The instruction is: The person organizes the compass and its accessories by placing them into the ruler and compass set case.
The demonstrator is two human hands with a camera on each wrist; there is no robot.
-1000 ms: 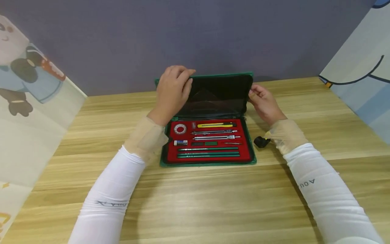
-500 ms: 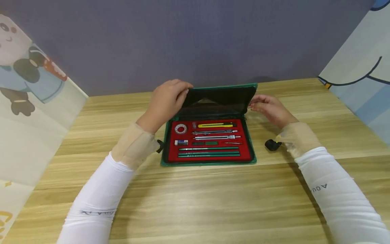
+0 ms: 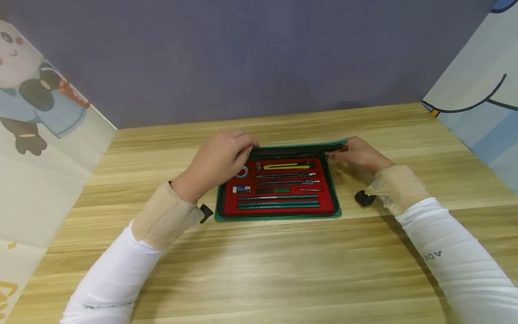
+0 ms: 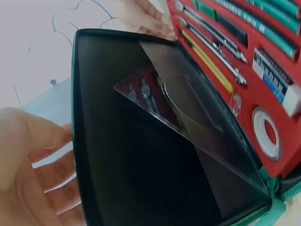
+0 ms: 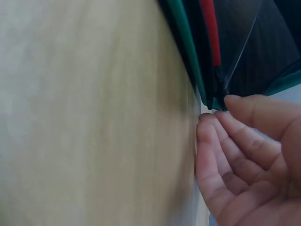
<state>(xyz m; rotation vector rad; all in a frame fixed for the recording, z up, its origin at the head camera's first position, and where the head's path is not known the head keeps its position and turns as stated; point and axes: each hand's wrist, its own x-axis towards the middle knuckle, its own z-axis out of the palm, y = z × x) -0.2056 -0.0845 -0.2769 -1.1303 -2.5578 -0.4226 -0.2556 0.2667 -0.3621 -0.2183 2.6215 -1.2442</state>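
Observation:
A green zip-up drawing set case [image 3: 278,218] lies on the table, its lid [image 4: 141,155] tilted low over the back of the red insert. At the lid's left side my left hand [image 3: 220,157] holds the edge, fingers on the outer face. By the right hinge corner, my right hand [image 3: 360,155] pinches the zipper end [image 5: 218,92] between thumb and fingertips; the exact grip is small and partly hidden. In the insert sit a yellow utility knife [image 3: 288,166], compasses [image 3: 288,182], an eraser [image 3: 241,190], green pencils [image 3: 278,205] and a white ring-shaped piece [image 3: 242,172].
The wooden table [image 3: 279,270] carries the case, with a grey wall [image 3: 263,58] behind it. Patterned panels [image 3: 36,189] stand at both sides. Black wrist-worn pieces [image 3: 365,198] hang near the case's sides. Clear set squares [image 4: 150,99] sit inside the lid.
The lid has swung down toward the insert with my left hand on it. My right hand has moved slightly lower and stays by the hinge corner.

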